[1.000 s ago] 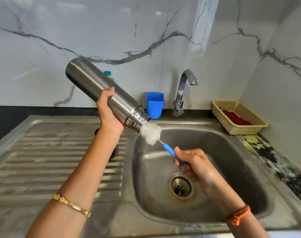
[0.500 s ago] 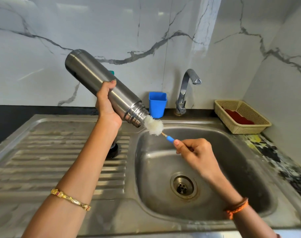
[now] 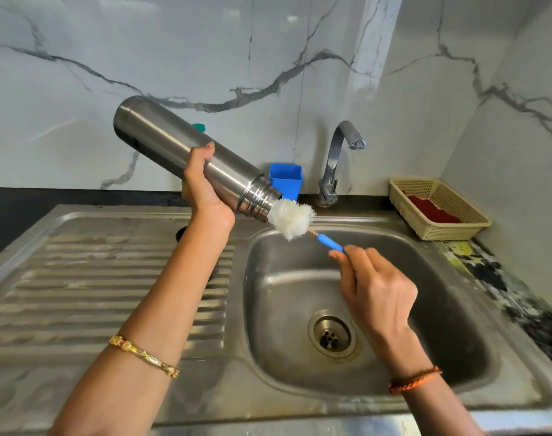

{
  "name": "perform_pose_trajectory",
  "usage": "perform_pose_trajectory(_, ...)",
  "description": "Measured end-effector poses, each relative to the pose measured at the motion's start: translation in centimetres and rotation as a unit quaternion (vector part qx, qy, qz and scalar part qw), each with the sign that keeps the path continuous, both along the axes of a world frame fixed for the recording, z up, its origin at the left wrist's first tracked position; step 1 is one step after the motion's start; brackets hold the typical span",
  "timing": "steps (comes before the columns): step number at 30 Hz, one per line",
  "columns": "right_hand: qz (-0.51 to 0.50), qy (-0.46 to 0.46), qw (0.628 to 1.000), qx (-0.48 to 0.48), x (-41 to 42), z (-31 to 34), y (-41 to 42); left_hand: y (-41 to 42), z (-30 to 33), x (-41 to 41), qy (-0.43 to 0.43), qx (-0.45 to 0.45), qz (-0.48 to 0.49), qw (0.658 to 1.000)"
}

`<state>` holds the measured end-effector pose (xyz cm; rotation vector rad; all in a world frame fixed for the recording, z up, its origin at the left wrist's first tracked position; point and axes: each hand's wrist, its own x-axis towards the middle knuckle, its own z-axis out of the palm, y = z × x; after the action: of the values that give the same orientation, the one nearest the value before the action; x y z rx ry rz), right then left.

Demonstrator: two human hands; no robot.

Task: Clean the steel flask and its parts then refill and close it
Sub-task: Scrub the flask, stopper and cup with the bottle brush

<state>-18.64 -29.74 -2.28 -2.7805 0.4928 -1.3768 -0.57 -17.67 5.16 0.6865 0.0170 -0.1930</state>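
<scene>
Though smooth, steel flask (image 3: 186,152), fluffy brush (image 3: 292,219).

brush handle (image 3: 331,243) end hidden inside right hand (image 3: 378,297)

There is one view only, taken from a wide-angle camera worn on the person's head, so nothing is shared with a second view. It looks forward and down over a steel sink (image 3: 300,388) towards a marble wall (image 3: 205,42) that fills the upper half. The camera sits close: both forearms reach in from the bottom edge. Straight lines bow near the borders, and the right wall (image 3: 520,105) seems to lean inward, probably from the lens.
</scene>
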Motion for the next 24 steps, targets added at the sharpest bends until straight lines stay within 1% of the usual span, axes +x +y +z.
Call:
perform_pose_trajectory(1, 0.016, 0.021, 0.999, 0.026, -0.2, -0.5, 0.1, 0.1, 0.0, 0.0, -0.003, 0.01, -0.001, 1.0)
perform_pose_trajectory(2, 0.038, 0.039, 0.995, 0.079, -0.4, -0.7, 0.4, 0.2, 0.0, 0.1, -0.004, 0.019, -0.003, 1.0)
perform_pose_trajectory(3, 0.078, 0.07, 0.973, 0.207, -0.6, -0.2, 0.4, 0.3, -0.1, 0.2, -0.005, 0.029, -0.004, 1.0)
perform_pose_trajectory(4, 0.131, 0.125, 0.902, 0.391, -0.7, 0.7, 0.3, 0.4, -0.2, 0.2, -0.007, 0.039, -0.01, 0.999)
perform_pose_trajectory(5, 0.169, 0.176, 0.788, 0.565, -0.7, 1.9, -0.1, 0.4, -0.3, 0.0, -0.011, 0.047, -0.022, 0.999)
perform_pose_trajectory(6, 0.18, 0.203, 0.702, 0.658, -0.7, 2.8, -1.0, 0.4, -0.4, -0.2, -0.017, 0.048, -0.035, 0.998)
perform_pose_trajectory(7, 0.178, 0.214, 0.683, 0.675, -0.7, 3.0, -2.0, 0.2, -0.4, -0.4, -0.02, 0.042, -0.044, 0.998)
perform_pose_trajectory(8, 0.176, 0.217, 0.685, 0.673, -0.8, 3.3, -2.5, 0.1, -0.4, -0.5, -0.017, 0.036, -0.045, 0.998)
perform_pose_trajectory(9, 0.181, 0.215, 0.719, 0.636, -0.9, 3.4, -2.6, -0.1, -0.5, -0.6, -0.012, 0.033, -0.041, 0.999)
perform_pose_trajectory(10, 0.177, 0.199, 0.788, 0.555, -0.9, 3.1, -2.6, -0.2, -0.4, -0.5, -0.007, 0.032, -0.035, 0.999)
perform_pose_trajectory(11, 0.148, 0.176, 0.87, 0.437, -0.9, 2.8, -2.2, -0.2, -0.3, -0.5, -0.004, 0.028, -0.029, 0.999)
perform_pose_trajectory(12, 0.089, 0.139, 0.941, 0.296, -0.9, 2.3, -2.1, -0.2, -0.2, -0.4, 0.0, 0.021, -0.022, 1.0)
perform_pose_trajectory(13, 0.029, 0.098, 0.978, 0.179, -1.0, 2.1, -1.9, -0.2, -0.3, -0.2, 0.004, 0.017, -0.016, 1.0)
perform_pose_trajectory(14, -0.002, 0.065, 0.993, 0.098, -1.1, 1.9, -1.5, -0.2, -0.3, -0.1, 0.007, 0.014, -0.01, 1.0)
perform_pose_trajectory(15, -0.006, 0.057, 0.997, 0.044, -1.2, 1.7, -1.3, -0.1, -0.2, 0.0, 0.009, 0.012, -0.006, 1.0)
perform_pose_trajectory(16, -0.003, 0.059, 0.998, 0.018, -1.1, 1.2, -1.0, 0.1, -0.2, 0.2, 0.009, 0.013, -0.005, 1.0)
perform_pose_trajectory(17, 0.022, 0.073, 0.996, 0.037, -0.9, 0.8, -0.7, 0.3, -0.2, 0.3, 0.007, 0.015, -0.01, 1.0)
perform_pose_trajectory(18, 0.063, 0.096, 0.986, 0.118, -0.8, 1.1, -0.5, 0.6, -0.1, 0.4, 0.0, 0.018, -0.017, 1.0)
perform_pose_trajectory(19, 0.125, 0.136, 0.943, 0.278, -0.8, 1.9, -0.3, 0.9, 0.0, 0.4, -0.01, 0.017, -0.025, 1.0)
perform_pose_trajectory(20, 0.182, 0.178, 0.851, 0.46, -0.7, 2.7, -0.3, 1.1, 0.0, 0.5, -0.023, 0.012, -0.032, 0.999)
perform_pose_trajectory(21, 0.199, 0.212, 0.747, 0.598, -0.7, 3.5, -0.6, 1.2, -0.1, 0.4, -0.038, 0.005, -0.037, 0.999)
perform_pose_trajectory(22, 0.191, 0.237, 0.686, 0.661, -0.6, 3.8, -1.0, 1.2, -0.2, 0.3, -0.048, 0.0, -0.039, 0.998)
perform_pose_trajectory(24, 0.175, 0.246, 0.665, 0.683, -0.7, 3.7, -1.6, 1.0, -0.4, 0.0, -0.052, -0.003, -0.036, 0.998)
